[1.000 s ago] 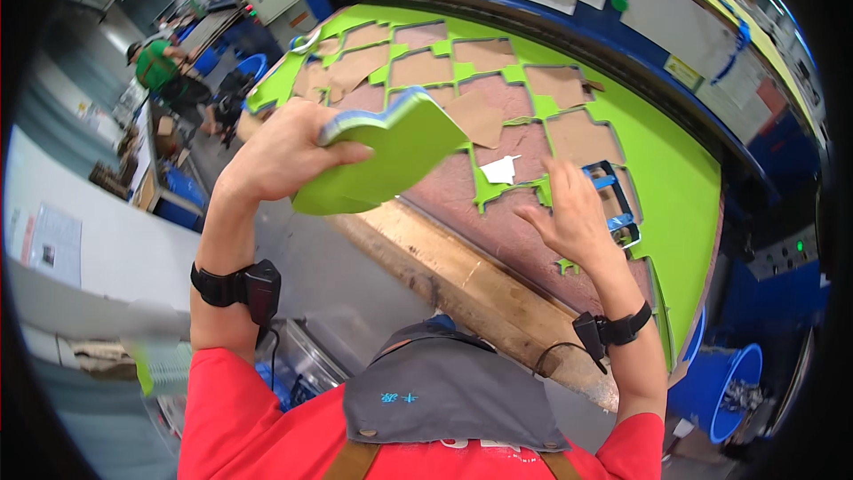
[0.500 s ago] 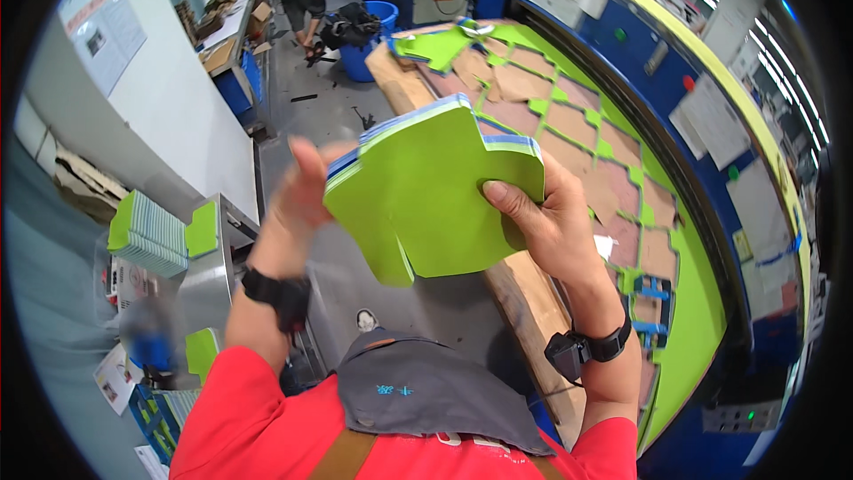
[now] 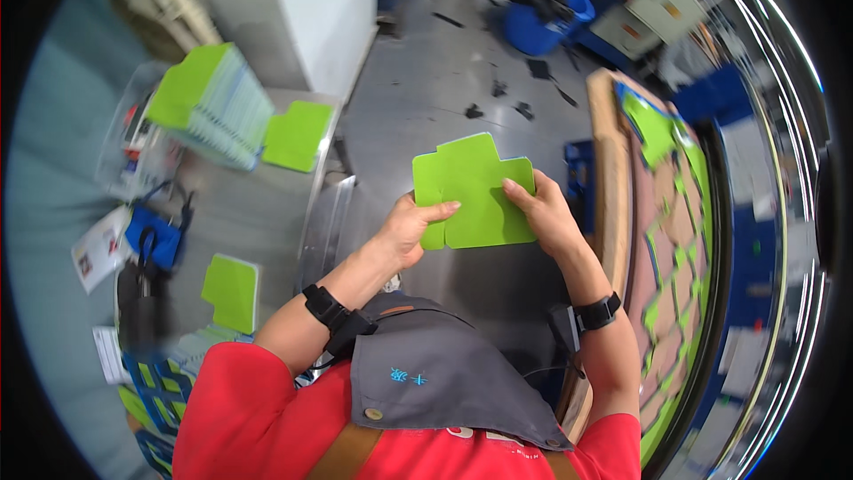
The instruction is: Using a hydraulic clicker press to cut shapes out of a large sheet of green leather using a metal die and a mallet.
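I hold a stack of green die-cut card blanks (image 3: 471,188) flat in front of me with both hands. My left hand (image 3: 406,229) grips its lower left edge with the index finger lying across the top sheet. My right hand (image 3: 542,211) grips the right edge, thumb on top. The stack hangs over the grey floor, between a grey side table (image 3: 258,204) on my left and the long wooden workbench (image 3: 608,169) on my right.
On the side table lie a tall pile of green blanks (image 3: 209,98), a single green blank (image 3: 298,135) and a smaller green pile (image 3: 231,292). The workbench holds a green sheet with brown cut-outs (image 3: 675,240). A blue bin (image 3: 546,4) stands on the floor ahead.
I have turned left, away from the workbench toward the side table. The green stack, earlier lifted off the bench in my left hand, is now lower and held by both hands.
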